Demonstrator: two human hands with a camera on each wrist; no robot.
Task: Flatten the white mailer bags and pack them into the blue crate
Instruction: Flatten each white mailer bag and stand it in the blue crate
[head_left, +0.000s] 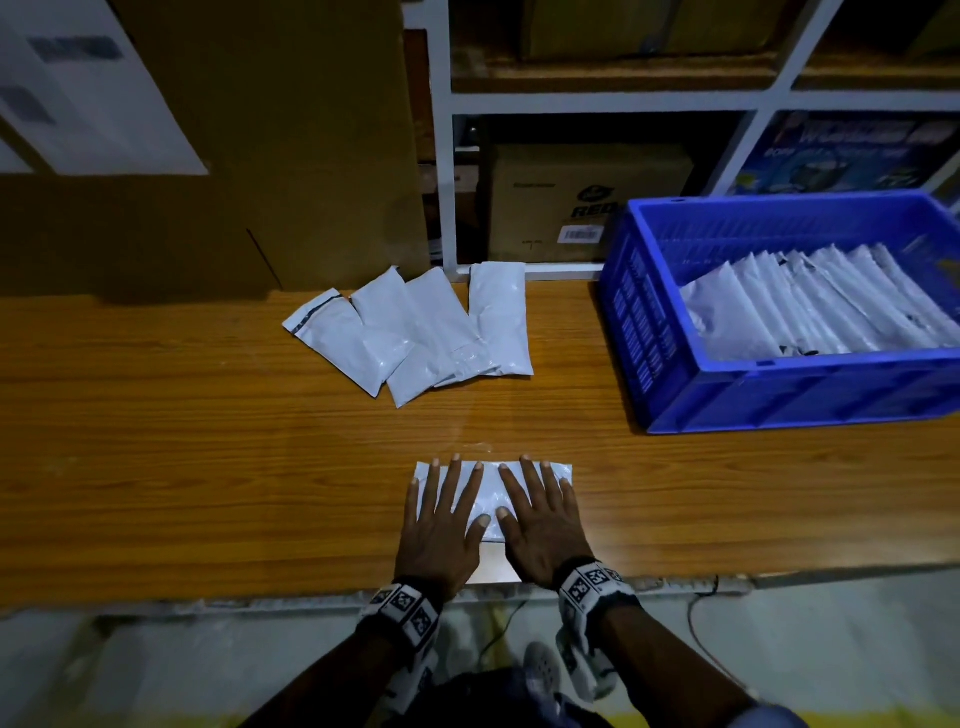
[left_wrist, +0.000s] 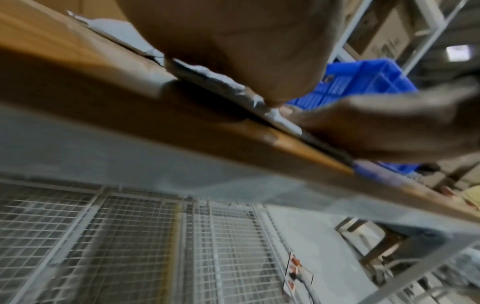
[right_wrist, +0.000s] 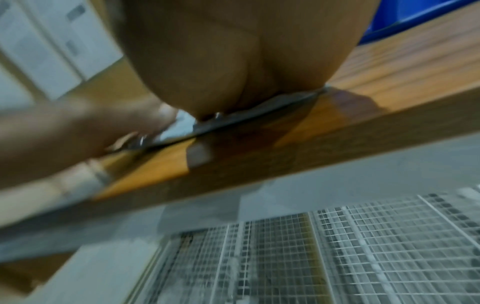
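Observation:
A white mailer bag (head_left: 491, 493) lies flat on the wooden table near its front edge. My left hand (head_left: 441, 519) and right hand (head_left: 540, 519) press on it side by side, palms down, fingers straight and spread. The left wrist view shows my left palm (left_wrist: 233, 51) on the bag's edge (left_wrist: 221, 80); in the right wrist view my right palm (right_wrist: 233, 61) covers most of the bag (right_wrist: 182, 121). Several more white mailer bags (head_left: 415, 332) lie fanned out at the back of the table. The blue crate (head_left: 779, 395) stands at the right, with several flat mailers (head_left: 821, 306) leaning in a row inside.
A large brown cardboard box (head_left: 234, 156) stands at the back left. White shelving (head_left: 597, 98) behind the table holds cartons. The table's front edge (head_left: 260, 597) runs just below my wrists. A wire mesh rack (left_wrist: 130, 246) sits under the table.

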